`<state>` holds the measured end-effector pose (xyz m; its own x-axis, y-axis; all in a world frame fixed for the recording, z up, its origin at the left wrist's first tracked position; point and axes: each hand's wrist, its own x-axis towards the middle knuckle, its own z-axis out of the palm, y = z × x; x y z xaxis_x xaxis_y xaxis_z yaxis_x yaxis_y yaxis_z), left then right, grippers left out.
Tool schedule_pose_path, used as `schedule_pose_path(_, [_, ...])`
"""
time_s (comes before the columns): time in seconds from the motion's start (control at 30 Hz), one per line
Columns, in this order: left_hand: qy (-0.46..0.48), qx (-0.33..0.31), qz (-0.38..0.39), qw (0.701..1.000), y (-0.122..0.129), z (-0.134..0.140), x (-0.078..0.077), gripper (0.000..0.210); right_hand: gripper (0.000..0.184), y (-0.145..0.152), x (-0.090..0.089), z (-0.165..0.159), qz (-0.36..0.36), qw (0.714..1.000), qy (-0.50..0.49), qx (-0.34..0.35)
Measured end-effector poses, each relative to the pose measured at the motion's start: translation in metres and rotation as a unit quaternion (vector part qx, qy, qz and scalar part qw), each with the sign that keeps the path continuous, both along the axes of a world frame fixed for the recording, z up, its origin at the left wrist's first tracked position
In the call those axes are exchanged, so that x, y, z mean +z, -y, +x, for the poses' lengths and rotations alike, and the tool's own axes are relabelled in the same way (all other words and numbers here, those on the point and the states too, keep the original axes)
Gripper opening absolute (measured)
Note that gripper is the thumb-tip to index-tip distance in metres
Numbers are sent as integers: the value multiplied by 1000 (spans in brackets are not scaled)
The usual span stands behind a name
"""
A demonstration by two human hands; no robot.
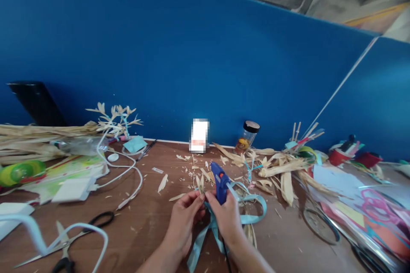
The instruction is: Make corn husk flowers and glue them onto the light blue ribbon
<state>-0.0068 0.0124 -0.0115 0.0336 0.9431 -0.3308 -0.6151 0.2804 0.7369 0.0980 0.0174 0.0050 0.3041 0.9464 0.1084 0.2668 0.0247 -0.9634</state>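
Note:
My left hand [184, 217] pinches a small flower of pale dried husk petals [200, 184] between thumb and fingers, petals pointing up. Close beside it, my right hand [228, 219] is closed around a blue hot glue gun [220, 179]. A whitish glue stick pokes out of the gun, and its dark cord runs down past my wrist. My right thumb and fingertip meet the base of the flower; the gun's nozzle is hard to make out. Light blue ribbon [258, 217] loops under and around my right hand, with a loose end hanging between my forearms.
Scissors [65, 243] lie at left near a white cable and power bank [73, 190]. Behind stand a finished husk flower bunch [117, 121], a bright phone-like rectangle [199, 136] and a black-lidded jar [246, 136]. Husks [285, 170], papers and pink scissors [378, 207] crowd the right.

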Motion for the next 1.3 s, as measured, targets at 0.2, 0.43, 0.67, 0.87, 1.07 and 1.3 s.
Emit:
schedule_pose_path(0.2, [-18, 7, -3, 1000, -3, 2, -2, 23, 22, 6, 1, 0, 22, 1000, -12, 0])
schedule_pose_path(0.43, [-52, 6, 12, 999, -3, 3, -2, 22, 18, 12, -2, 1, 41, 998, -3, 39])
schedule_pose_path(0.67, [-79, -10, 37, 996, -4, 2, -6, 19, 17, 11, -1, -1, 4, 1000, -4, 20])
schedule_pose_path(0.87, [-86, -13, 53, 995, -4, 1, -10, 20, 17, 10, -3, -2, 8, 999, -13, 30])
schedule_pose_path(1.07, [-101, -13, 64, 993, -4, 1, -13, 22, 19, 11, -7, -1, 10, 1000, 9, 12])
schedule_pose_path(1.3, [-103, 20, 44, 993, -2, 3, -7, 25, 20, 12, -8, -1, 20, 1000, 6, 24])
